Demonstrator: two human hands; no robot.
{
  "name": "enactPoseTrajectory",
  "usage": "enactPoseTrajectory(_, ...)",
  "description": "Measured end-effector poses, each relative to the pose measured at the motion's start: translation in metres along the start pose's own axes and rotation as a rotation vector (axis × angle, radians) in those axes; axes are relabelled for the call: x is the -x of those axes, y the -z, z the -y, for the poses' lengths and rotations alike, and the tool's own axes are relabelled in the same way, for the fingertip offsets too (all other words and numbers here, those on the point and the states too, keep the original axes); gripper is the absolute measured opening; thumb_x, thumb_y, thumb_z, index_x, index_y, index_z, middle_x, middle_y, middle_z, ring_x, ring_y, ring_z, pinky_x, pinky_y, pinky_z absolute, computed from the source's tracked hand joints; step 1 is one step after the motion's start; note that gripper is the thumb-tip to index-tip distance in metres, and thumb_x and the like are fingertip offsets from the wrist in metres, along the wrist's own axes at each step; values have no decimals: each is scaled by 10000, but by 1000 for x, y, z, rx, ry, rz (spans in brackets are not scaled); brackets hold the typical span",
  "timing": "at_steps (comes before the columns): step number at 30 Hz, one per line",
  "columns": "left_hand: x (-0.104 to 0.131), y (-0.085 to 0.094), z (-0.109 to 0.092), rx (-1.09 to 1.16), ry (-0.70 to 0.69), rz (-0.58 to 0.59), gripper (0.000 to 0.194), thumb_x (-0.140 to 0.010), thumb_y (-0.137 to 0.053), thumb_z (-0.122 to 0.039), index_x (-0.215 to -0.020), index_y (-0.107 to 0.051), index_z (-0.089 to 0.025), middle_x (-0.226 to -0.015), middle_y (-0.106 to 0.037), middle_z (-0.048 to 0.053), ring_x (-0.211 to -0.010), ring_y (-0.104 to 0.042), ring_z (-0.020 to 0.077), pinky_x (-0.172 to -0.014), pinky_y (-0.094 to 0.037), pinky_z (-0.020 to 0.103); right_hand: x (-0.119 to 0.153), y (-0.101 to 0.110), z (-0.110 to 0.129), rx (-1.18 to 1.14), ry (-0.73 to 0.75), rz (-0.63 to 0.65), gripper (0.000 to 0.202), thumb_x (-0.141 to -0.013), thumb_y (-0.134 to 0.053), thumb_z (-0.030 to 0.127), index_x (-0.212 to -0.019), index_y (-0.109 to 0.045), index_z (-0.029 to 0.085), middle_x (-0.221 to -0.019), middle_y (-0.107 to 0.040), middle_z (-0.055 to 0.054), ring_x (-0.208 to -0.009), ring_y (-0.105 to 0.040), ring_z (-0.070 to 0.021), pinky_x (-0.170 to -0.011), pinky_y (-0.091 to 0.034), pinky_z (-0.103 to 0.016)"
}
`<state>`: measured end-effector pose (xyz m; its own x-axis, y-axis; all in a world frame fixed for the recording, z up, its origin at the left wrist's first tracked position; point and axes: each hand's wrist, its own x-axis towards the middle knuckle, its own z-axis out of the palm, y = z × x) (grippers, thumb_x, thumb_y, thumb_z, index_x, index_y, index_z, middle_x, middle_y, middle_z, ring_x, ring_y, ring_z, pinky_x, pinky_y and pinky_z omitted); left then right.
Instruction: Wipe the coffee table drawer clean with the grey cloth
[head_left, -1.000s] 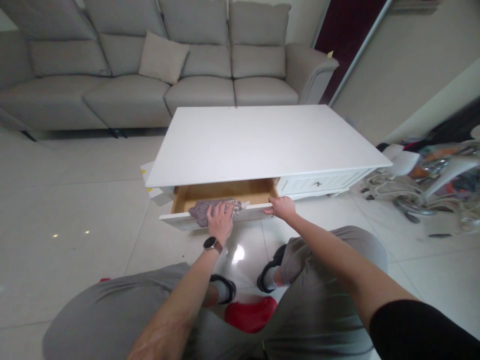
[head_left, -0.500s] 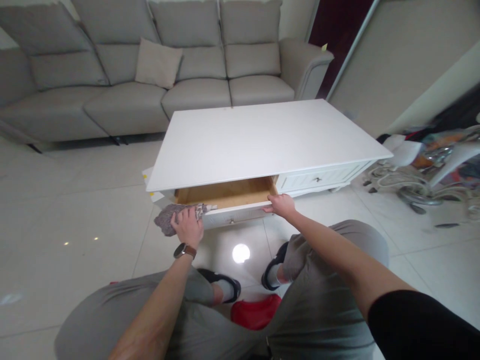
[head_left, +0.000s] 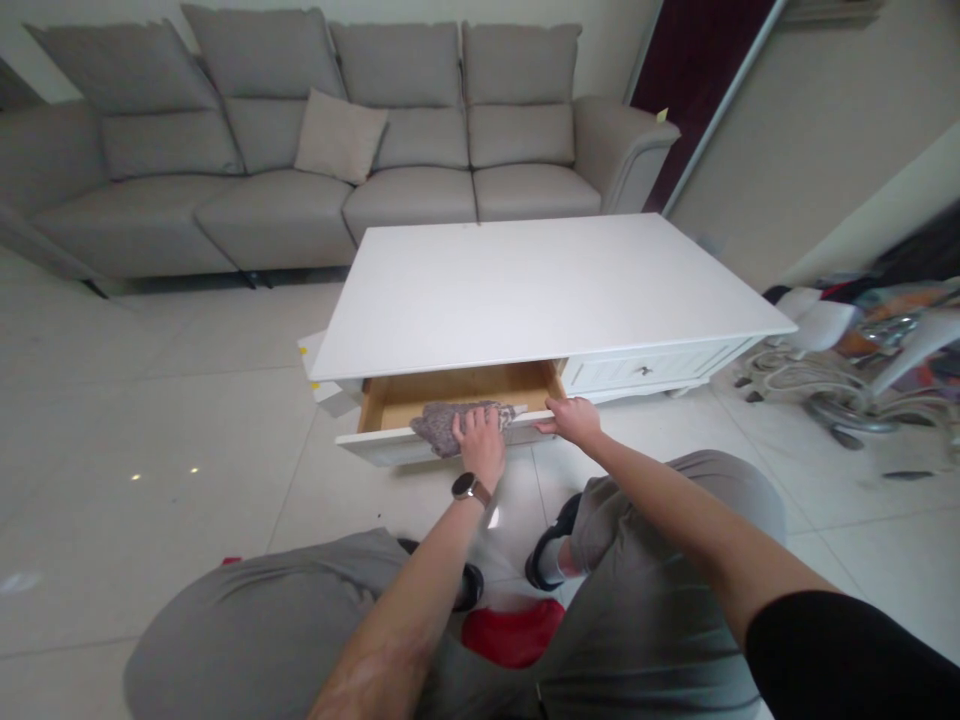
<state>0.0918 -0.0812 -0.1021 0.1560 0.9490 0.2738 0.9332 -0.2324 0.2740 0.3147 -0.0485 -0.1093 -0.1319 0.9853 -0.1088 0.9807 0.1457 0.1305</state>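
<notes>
A drawer (head_left: 379, 450) with a bare wooden inside is pulled out from the left half of the white coffee table (head_left: 555, 285). My left hand (head_left: 481, 445) is closed on a grey-brown cloth (head_left: 435, 428), which lies over the top edge of the drawer front near its middle. At the drawer's right front corner, my right hand (head_left: 574, 420) grips the top edge, fingers wrapped over it. The drawer's own knob is hidden behind my left hand and the cloth.
Behind the table stands a grey sofa (head_left: 409, 205) with a beige cushion (head_left: 341, 137). A second, closed drawer (head_left: 660, 367) is on the right. Chrome-based chairs (head_left: 847, 400) stand at right. Between my feet is a red object (head_left: 512, 635) on the tiled floor.
My left hand has slid the cloth rightward along the drawer's front edge, from its left end to the middle. My right hand stays on the right corner. The view has shifted slightly.
</notes>
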Motion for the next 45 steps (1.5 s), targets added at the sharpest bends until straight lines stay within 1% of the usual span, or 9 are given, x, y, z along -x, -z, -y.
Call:
enactPoseTrajectory(2,0,-6,-13,35,-21,11,332,-871,-551,-154,-1191,-608,-220,-1214,-627,128,-1211,-509,311,-1193,-238,565,2,0,1,2,-2,4,650,-917,-392,778,-1069,-678,214,-957,-758,-149,-894,-713,-284,-736,-411,-315)
enactPoseTrajectory(5,2,-11,-9,58,-95,39,388,-845,-544,-107,-1204,-614,-236,-1272,-627,120,-1244,-512,295,-1206,-238,553,4,1,2,-11,-2,12,649,-915,-399,778,-1089,-677,218,-984,-759,-144,-905,-714,-280,-735,-411,-313)
enactPoseTrajectory(11,11,-14,48,37,-200,48,462,-823,-527,-85,-1245,-623,-247,-1382,-614,111,-1365,-471,283,-1231,-196,547,6,2,3,-38,8,17,654,-894,-434,786,-1061,-671,200,-993,-753,-156,-907,-709,-283,-730,-405,-313)
enactPoseTrajectory(20,26,3,151,-46,113,-150,378,-801,-501,-116,-1163,-592,-177,-1336,-617,161,-1379,-464,301,-1233,-167,558,6,-1,2,-76,13,23,670,-887,-429,799,-1054,-679,200,-971,-746,-161,-900,-693,-289,-736,-399,-319)
enactPoseTrajectory(25,28,16,163,-107,144,-140,368,-830,-498,-159,-1191,-567,-164,-1337,-593,179,-1382,-436,306,-1235,-166,546,6,-2,1,-89,26,24,669,-898,-421,791,-1060,-687,199,-975,-746,-159,-902,-693,-289,-737,-404,-323)
enactPoseTrajectory(33,22,7,104,-147,175,-88,367,-854,-524,-199,-1217,-573,-170,-1364,-558,187,-1353,-429,335,-1212,-183,590,2,7,2,-119,34,97,716,-887,-380,824,-1047,-727,219,-952,-743,-160,-921,-704,-304,-753,-453,-347)
enactPoseTrajectory(38,12,-11,24,-150,57,-21,315,-843,-565,-189,-1154,-613,-180,-1311,-583,177,-1277,-470,348,-1189,-217,588,-2,16,3,-143,70,147,710,-929,-342,782,-1054,-759,221,-1012,-749,-178,-997,-705,-297,-808,-482,-349)
enactPoseTrajectory(42,1,-22,-47,-120,-24,43,300,-843,-566,-170,-1135,-621,-215,-1254,-605,138,-1203,-505,317,-1179,-248,559,-2,23,3,-171,74,171,611,-938,-489,686,-1128,-763,174,-1067,-747,-205,-1035,-710,-304,-831,-515,-342)
enactPoseTrajectory(45,-4,-26,-76,-103,14,34,275,-859,-563,-189,-1126,-620,-220,-1183,-623,119,-1152,-526,301,-1170,-274,547,-2,27,3,-195,47,187,502,-932,-585,559,-1117,-768,130,-1069,-745,-226,-1051,-713,-304,-867,-524,-335)
